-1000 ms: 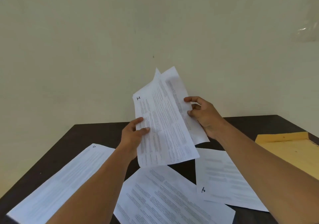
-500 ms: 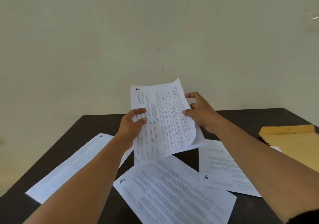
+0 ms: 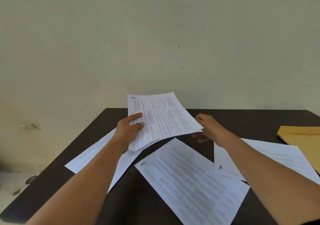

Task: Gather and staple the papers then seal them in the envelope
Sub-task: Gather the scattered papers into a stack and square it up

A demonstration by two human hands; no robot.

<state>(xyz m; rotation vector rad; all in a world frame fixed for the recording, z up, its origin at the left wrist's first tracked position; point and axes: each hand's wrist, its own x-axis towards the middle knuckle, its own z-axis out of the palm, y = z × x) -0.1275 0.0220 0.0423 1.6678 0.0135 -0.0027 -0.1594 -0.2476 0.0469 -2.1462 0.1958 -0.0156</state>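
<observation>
Three loose printed sheets lie on one dark bench (image 3: 242, 119): one at left (image 3: 90, 153), one marked 3 (image 3: 192, 181), one at right (image 3: 284, 157). One held stack of sheets (image 3: 164, 119), sheet count unclear. One yellow envelope (image 3: 304, 138). Two hands: left (image 3: 128, 129), right (image 3: 207, 127).

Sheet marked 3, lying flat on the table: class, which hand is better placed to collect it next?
Probably the right hand: it looks free and hovers just beyond the sheet marked 3, while the left hand holds the gathered stack.

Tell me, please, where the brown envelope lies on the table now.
In the head view the envelope lies flat at the far right edge of the dark table, beyond the right hand, its near edge resting over a loose sheet.
</observation>
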